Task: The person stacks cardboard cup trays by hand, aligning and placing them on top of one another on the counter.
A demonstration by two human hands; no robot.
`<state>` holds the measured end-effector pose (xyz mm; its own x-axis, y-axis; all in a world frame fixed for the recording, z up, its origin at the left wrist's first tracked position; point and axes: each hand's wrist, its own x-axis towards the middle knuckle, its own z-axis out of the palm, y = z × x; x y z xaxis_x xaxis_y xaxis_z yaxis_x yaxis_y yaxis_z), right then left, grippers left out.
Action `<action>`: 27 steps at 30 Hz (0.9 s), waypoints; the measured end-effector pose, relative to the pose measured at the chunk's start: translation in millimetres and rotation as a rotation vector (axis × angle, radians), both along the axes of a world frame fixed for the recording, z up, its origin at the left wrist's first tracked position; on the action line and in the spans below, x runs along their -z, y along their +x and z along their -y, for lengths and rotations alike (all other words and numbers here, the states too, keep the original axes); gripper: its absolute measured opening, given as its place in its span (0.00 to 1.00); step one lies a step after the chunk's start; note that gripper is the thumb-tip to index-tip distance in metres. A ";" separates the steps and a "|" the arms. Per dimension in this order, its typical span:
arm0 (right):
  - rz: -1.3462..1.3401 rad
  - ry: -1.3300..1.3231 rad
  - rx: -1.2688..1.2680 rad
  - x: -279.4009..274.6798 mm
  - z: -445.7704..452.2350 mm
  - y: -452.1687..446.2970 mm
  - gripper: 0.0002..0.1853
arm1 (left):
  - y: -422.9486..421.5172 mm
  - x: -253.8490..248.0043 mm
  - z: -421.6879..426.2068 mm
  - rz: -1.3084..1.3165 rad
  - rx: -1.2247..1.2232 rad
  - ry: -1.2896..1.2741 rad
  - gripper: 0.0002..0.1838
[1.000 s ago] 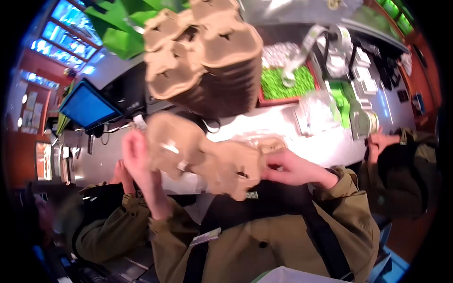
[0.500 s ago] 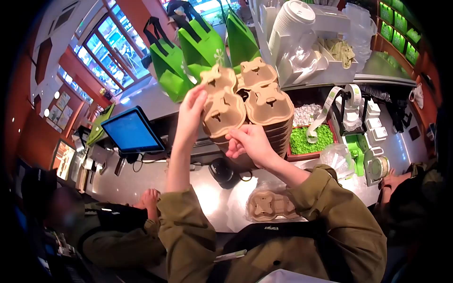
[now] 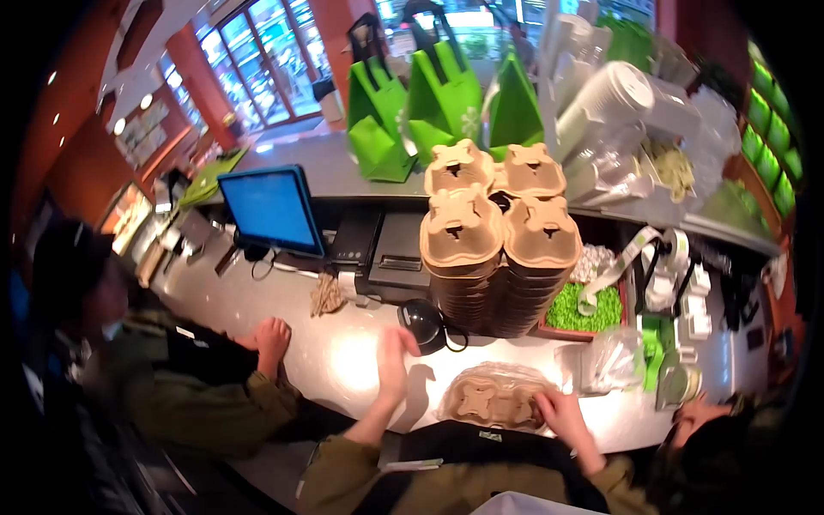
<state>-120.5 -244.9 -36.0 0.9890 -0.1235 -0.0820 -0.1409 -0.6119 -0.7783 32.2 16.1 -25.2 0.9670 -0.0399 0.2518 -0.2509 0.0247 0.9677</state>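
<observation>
My right hand (image 3: 564, 421) is closed at the right edge of a low pack of brown cardboard cup carriers (image 3: 481, 402) in a clear plastic bag on the metal counter. Its fingertips are partly hidden against the pack. My left hand (image 3: 393, 367) is raised above the counter to the left of the pack, open and holding nothing, slightly blurred. Beyond both hands, tall stacks of cup carriers (image 3: 463, 232) stand side by side, untouched. A black rounded device (image 3: 421, 324) with a cable sits between my left hand and those stacks.
A blue-screened monitor (image 3: 270, 210) and a black printer (image 3: 399, 257) are at the back left. Green bags (image 3: 442, 99) line the raised shelf. A red-edged box of green filler (image 3: 588, 309) stands right of the stacks. Co-workers' hands (image 3: 273, 343) rest at both sides.
Both hands have come down and back from the tall carrier stacks. My right hand is now at the bagged pack, my left above the counter. The view has shifted, showing more counter.
</observation>
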 end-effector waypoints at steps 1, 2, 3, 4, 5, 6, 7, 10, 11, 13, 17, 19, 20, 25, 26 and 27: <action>0.003 -0.078 0.116 22.7 4.5 -22.1 0.11 | -16.2 49.3 -6.6 -0.166 0.079 0.127 0.14; 0.012 -0.144 0.238 42.7 4.6 -39.4 0.11 | -41.4 47.7 5.8 -0.436 0.038 0.201 0.11; -0.040 0.072 0.376 65.2 2.8 -53.2 0.10 | -56.4 88.8 4.6 -0.507 0.068 0.211 0.09; -0.095 0.286 0.517 77.9 2.3 -60.1 0.10 | -64.2 109.2 8.2 -0.386 0.075 0.311 0.08; -0.090 0.248 0.524 50.3 -9.0 -54.8 0.09 | -73.4 124.1 11.1 -0.270 0.085 0.416 0.08; 0.001 0.193 0.515 63.7 -6.9 -53.0 0.09 | -80.5 130.7 13.7 -0.149 0.095 0.523 0.08; 0.090 0.140 0.506 88.7 -5.9 -48.6 0.08 | -82.6 115.9 18.7 -0.091 0.077 0.594 0.10; 0.048 0.123 0.539 77.7 -8.1 -39.3 0.09 | -84.0 97.4 25.4 -0.291 -0.019 0.562 0.09; 0.009 0.106 0.535 79.3 -1.7 -35.8 0.10 | -80.8 113.3 20.1 -0.275 0.019 0.588 0.10; -0.023 0.106 0.493 85.8 10.3 -31.8 0.11 | -80.3 110.5 14.4 -0.350 0.056 0.640 0.11; -0.015 -0.014 0.452 108.4 23.3 -29.3 0.10 | -80.9 109.3 18.6 -0.470 0.027 0.668 0.13; -0.122 0.218 0.497 116.3 32.9 -29.3 0.07 | -80.9 115.9 18.0 -0.505 0.040 0.659 0.12; -0.177 0.336 0.520 119.3 34.3 -26.4 0.05 | -81.1 117.3 17.8 -0.523 0.039 0.685 0.11; -0.133 0.352 0.492 91.2 23.9 -28.0 0.06 | -84.1 91.5 21.7 -0.529 0.024 0.616 0.10; -0.088 0.390 0.493 98.6 24.0 -32.5 0.06 | -85.9 85.9 21.0 -0.509 0.014 0.573 0.10; -0.040 0.427 0.495 108.5 24.1 -35.7 0.06 | -86.3 77.7 19.5 -0.486 0.023 0.553 0.10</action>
